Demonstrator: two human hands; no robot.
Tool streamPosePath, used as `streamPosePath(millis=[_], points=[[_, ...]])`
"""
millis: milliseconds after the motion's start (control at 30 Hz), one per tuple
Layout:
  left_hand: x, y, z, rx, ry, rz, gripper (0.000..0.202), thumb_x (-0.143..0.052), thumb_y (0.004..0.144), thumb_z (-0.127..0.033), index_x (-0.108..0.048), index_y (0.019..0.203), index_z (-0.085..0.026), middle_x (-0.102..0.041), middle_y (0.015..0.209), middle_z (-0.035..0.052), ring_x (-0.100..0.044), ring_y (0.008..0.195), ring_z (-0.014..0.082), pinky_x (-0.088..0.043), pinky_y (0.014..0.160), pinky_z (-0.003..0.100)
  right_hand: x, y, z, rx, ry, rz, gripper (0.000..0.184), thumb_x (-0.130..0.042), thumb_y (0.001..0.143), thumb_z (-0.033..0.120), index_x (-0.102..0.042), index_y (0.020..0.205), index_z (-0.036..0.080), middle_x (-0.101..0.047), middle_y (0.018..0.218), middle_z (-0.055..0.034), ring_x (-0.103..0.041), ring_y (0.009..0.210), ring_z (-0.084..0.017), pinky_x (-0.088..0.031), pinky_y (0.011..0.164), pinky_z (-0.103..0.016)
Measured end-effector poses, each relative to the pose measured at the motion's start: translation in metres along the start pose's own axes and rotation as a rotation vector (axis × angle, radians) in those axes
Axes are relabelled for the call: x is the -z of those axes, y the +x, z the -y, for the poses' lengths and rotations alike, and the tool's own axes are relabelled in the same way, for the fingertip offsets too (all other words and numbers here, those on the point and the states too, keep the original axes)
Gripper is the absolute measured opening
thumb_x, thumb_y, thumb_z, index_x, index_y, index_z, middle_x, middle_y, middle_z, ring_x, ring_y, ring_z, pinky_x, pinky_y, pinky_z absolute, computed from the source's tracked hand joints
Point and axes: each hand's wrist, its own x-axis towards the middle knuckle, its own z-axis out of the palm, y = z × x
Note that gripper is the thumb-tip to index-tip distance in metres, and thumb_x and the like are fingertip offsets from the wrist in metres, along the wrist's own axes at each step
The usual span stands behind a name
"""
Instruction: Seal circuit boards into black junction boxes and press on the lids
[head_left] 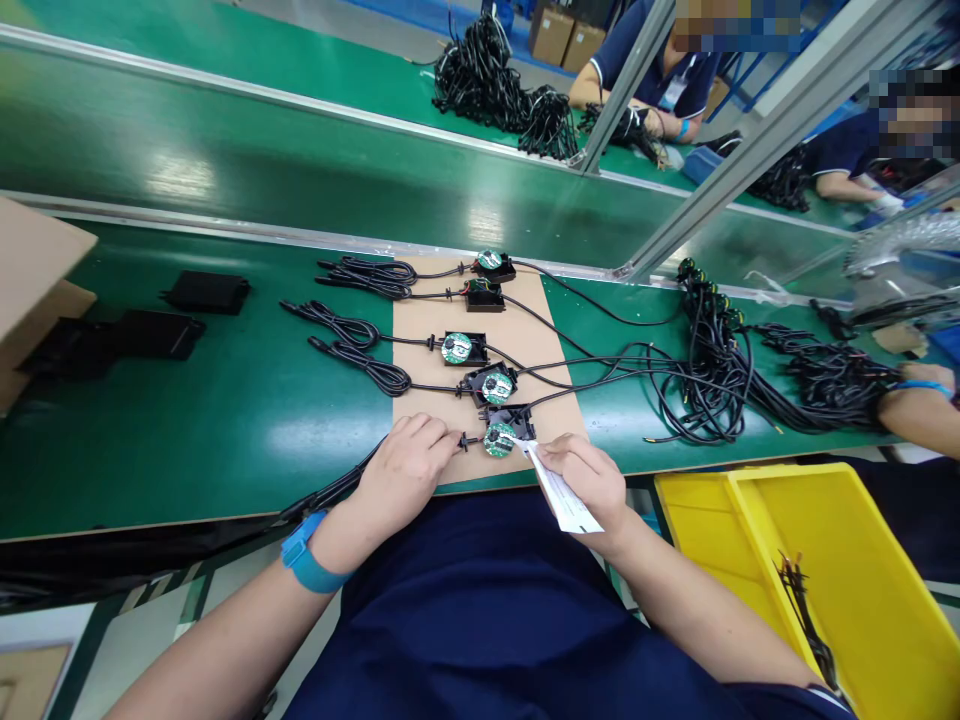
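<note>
My right hand (589,480) is closed around a white printed squeeze tube (561,500). The tube's narrow tip touches or hovers just over a round green circuit board (499,440); I cannot tell which. That board lies at the open black housing (517,420) nearest me. My left hand (409,465) pinches the black cable (464,441) just left of this board, and the cable's coil hangs toward the table edge. Farther up stand more open black housings with wiring, among them one with a round board (497,386) and another with a board (457,347).
A brown cardboard sheet (420,420) lies under the housings on the green table (225,430). Cable bundles (709,380) pile up to the right, near a co-worker's arm (922,410). Black cases (206,291) and a carton (37,260) sit left. A yellow bin (885,560) stands lower right.
</note>
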Motion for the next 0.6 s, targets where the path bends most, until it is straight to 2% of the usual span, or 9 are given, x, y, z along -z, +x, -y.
streamPosePath(millis=[133,267,400,600], points=[[0.001,0.001,-0.001,0.003,0.012,-0.003,0.023,-0.047,0.102,-0.015,-0.069,0.108,-0.014,-0.063,0.088,0.0083,-0.053,0.086,0.0221,-0.046,0.077,0.038,-0.006,-0.009,0.000,-0.041,0.046,-0.004,0.032,-0.061,0.087,0.001,-0.065,0.114,0.019,-0.066,0.094,-0.0111,-0.067,0.086,-0.022,-0.058,0.068,-0.034],[0.003,0.003,-0.002,0.000,0.009,-0.004,0.024,-0.046,0.103,-0.018,-0.069,0.107,-0.013,-0.063,0.086,0.0078,-0.053,0.085,0.0213,-0.046,0.075,0.037,-0.019,-0.014,0.003,-0.080,0.148,0.062,0.031,-0.060,0.090,0.004,-0.064,0.116,0.020,-0.065,0.097,-0.0112,-0.066,0.090,-0.023,-0.059,0.073,-0.037],[0.004,0.003,-0.002,0.006,-0.010,0.010,0.025,-0.045,0.104,-0.020,-0.069,0.107,-0.013,-0.063,0.088,0.0081,-0.054,0.086,0.0206,-0.046,0.077,0.036,-0.027,-0.009,0.005,-0.024,0.140,0.072,0.029,-0.059,0.090,0.004,-0.063,0.114,0.019,-0.065,0.097,-0.0120,-0.064,0.091,-0.024,-0.058,0.074,-0.039],[0.004,0.003,-0.002,0.012,-0.029,0.008,0.026,-0.045,0.104,-0.021,-0.069,0.104,-0.014,-0.063,0.088,0.0078,-0.053,0.085,0.0203,-0.045,0.076,0.036,-0.023,0.000,0.006,0.031,0.074,0.097,0.027,-0.057,0.090,0.002,-0.064,0.111,0.018,-0.066,0.094,-0.0116,-0.065,0.092,-0.023,-0.059,0.075,-0.038]])
